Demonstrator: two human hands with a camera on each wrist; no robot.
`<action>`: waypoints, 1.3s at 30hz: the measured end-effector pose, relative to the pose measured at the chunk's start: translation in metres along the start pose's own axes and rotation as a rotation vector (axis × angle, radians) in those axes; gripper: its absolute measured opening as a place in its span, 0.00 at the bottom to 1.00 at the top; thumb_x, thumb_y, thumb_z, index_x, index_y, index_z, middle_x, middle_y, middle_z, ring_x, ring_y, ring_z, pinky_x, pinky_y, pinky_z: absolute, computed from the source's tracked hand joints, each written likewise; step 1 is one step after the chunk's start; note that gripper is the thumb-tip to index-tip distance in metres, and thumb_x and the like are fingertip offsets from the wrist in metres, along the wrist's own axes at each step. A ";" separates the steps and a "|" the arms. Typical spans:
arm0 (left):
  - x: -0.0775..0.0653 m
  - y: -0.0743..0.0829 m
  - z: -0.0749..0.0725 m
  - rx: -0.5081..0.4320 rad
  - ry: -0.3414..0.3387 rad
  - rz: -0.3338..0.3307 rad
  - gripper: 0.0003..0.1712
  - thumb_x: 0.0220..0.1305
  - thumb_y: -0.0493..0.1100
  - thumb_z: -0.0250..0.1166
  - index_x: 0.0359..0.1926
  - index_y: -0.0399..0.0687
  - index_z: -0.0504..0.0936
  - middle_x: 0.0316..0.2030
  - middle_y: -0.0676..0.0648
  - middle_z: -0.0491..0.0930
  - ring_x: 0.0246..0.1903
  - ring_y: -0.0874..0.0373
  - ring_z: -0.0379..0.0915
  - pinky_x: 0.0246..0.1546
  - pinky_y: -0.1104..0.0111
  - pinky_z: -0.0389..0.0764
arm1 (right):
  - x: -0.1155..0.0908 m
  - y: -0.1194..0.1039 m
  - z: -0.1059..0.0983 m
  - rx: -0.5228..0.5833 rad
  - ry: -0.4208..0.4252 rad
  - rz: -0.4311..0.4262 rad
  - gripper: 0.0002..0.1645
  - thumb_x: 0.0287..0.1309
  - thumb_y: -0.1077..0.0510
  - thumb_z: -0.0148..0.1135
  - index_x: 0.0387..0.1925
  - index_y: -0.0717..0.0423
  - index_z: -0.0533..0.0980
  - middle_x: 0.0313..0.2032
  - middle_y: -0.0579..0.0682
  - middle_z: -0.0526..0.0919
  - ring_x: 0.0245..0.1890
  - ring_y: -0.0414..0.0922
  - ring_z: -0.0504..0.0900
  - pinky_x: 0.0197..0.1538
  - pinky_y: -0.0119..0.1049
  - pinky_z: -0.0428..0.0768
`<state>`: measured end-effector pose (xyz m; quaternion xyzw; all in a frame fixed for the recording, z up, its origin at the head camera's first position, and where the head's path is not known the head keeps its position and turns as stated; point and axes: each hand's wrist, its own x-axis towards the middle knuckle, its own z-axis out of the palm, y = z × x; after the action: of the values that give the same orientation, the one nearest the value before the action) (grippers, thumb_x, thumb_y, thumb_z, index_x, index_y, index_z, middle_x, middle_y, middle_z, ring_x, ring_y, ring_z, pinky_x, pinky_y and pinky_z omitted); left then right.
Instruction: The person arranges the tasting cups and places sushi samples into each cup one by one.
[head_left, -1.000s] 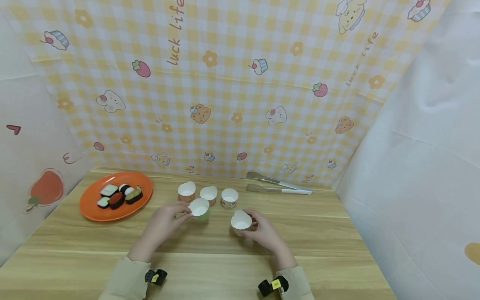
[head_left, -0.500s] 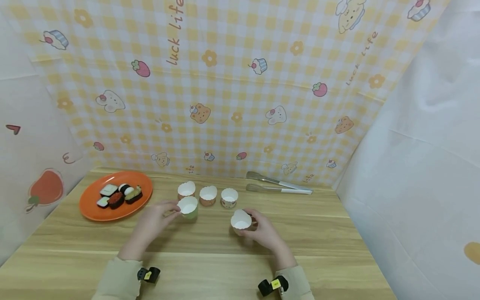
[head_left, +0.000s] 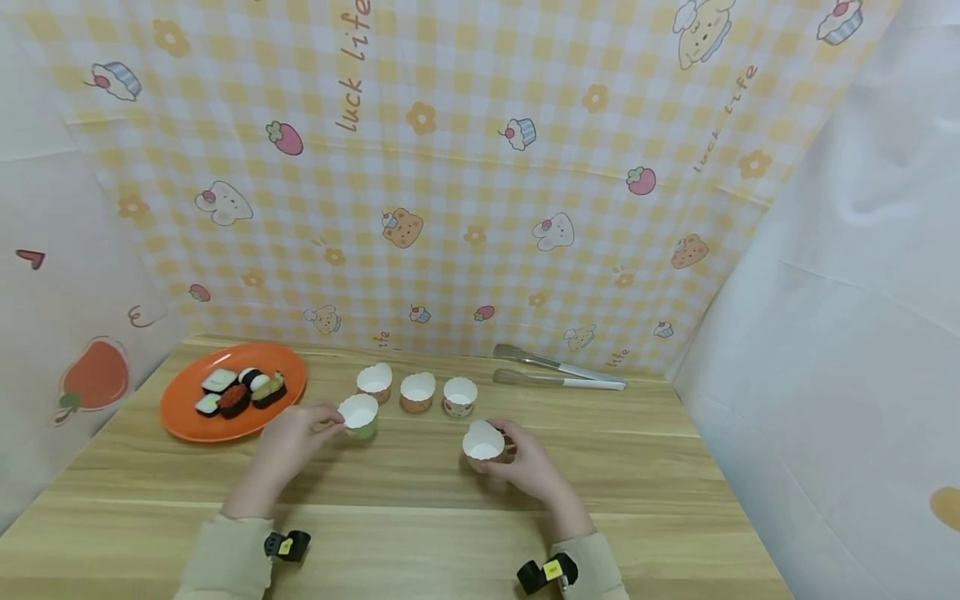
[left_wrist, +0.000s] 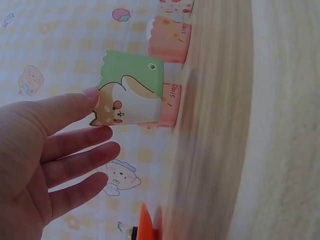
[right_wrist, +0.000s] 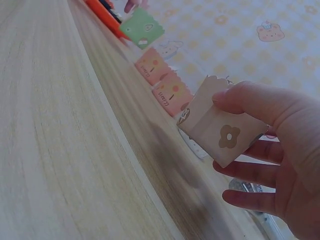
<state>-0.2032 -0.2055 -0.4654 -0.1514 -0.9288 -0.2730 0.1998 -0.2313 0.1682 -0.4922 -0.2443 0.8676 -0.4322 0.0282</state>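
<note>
The left hand point(head_left: 295, 433) pinches the green cup point(head_left: 360, 418) at its rim, thumb against fingers; over the last second it has carried it left, from in front of the middle standing cup point(head_left: 417, 394) to the near left of the row, towards the orange plate point(head_left: 180, 415). The right hand point(head_left: 527, 460), unmoved, grips the beige cup point(head_left: 483, 443) between thumb and fingers, near right of the row.

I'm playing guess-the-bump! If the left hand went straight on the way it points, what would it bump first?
Probably the leftmost pink cup, just behind the green cup that the left hand pinches. Depth is unclear, though, so the green cup might slip past or over it.
</note>
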 end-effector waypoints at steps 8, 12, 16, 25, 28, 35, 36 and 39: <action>-0.002 -0.003 -0.002 -0.007 -0.070 -0.057 0.03 0.54 0.40 0.72 0.31 0.49 0.86 0.40 0.42 0.83 0.41 0.44 0.79 0.40 0.48 0.81 | -0.001 0.000 0.000 0.005 -0.001 0.008 0.38 0.51 0.50 0.74 0.62 0.55 0.69 0.52 0.47 0.76 0.49 0.46 0.75 0.51 0.44 0.76; -0.003 -0.004 -0.002 -0.011 -0.083 -0.058 0.03 0.53 0.39 0.73 0.30 0.49 0.86 0.39 0.43 0.83 0.39 0.45 0.80 0.39 0.49 0.81 | -0.001 0.000 0.000 0.005 0.001 0.005 0.38 0.51 0.50 0.74 0.62 0.55 0.69 0.52 0.47 0.77 0.49 0.46 0.75 0.51 0.44 0.77; -0.004 -0.007 -0.001 -0.009 -0.089 -0.050 0.04 0.52 0.38 0.74 0.28 0.50 0.86 0.37 0.45 0.84 0.37 0.48 0.80 0.35 0.52 0.82 | -0.001 0.000 0.000 0.008 0.002 0.003 0.38 0.51 0.51 0.73 0.62 0.55 0.68 0.52 0.47 0.77 0.49 0.46 0.75 0.51 0.44 0.77; -0.005 -0.009 -0.001 -0.026 -0.104 -0.057 0.04 0.53 0.38 0.73 0.30 0.49 0.86 0.38 0.44 0.83 0.37 0.47 0.80 0.37 0.51 0.82 | -0.001 0.000 0.000 0.001 -0.003 0.003 0.38 0.51 0.51 0.73 0.62 0.55 0.68 0.52 0.47 0.77 0.49 0.46 0.75 0.51 0.44 0.77; -0.005 -0.009 0.000 -0.034 -0.116 -0.065 0.03 0.54 0.39 0.73 0.31 0.49 0.86 0.39 0.44 0.83 0.37 0.48 0.80 0.37 0.51 0.81 | -0.001 -0.001 0.000 0.000 -0.007 0.004 0.38 0.52 0.50 0.73 0.62 0.55 0.68 0.53 0.47 0.76 0.49 0.46 0.75 0.51 0.44 0.77; -0.004 -0.007 -0.002 -0.034 -0.129 -0.087 0.03 0.55 0.40 0.72 0.32 0.50 0.86 0.39 0.45 0.83 0.37 0.49 0.79 0.36 0.51 0.81 | -0.001 -0.001 0.000 0.010 -0.009 0.013 0.39 0.52 0.50 0.73 0.62 0.55 0.68 0.52 0.47 0.76 0.49 0.46 0.75 0.51 0.45 0.76; -0.003 -0.007 -0.002 -0.034 -0.130 -0.091 0.03 0.56 0.41 0.72 0.32 0.50 0.86 0.39 0.45 0.83 0.37 0.49 0.79 0.37 0.51 0.81 | -0.001 -0.001 0.000 0.011 -0.008 0.013 0.39 0.51 0.50 0.73 0.62 0.55 0.68 0.52 0.47 0.76 0.49 0.46 0.75 0.51 0.45 0.76; -0.003 -0.006 -0.003 -0.035 -0.138 -0.103 0.03 0.56 0.41 0.71 0.33 0.50 0.86 0.40 0.45 0.83 0.38 0.49 0.79 0.37 0.51 0.81 | 0.000 -0.001 0.000 0.011 -0.007 0.010 0.39 0.51 0.50 0.73 0.62 0.55 0.68 0.52 0.47 0.77 0.49 0.46 0.75 0.51 0.44 0.76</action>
<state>-0.2024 -0.2129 -0.4669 -0.1252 -0.9420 -0.2879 0.1184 -0.2307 0.1678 -0.4916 -0.2414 0.8662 -0.4361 0.0346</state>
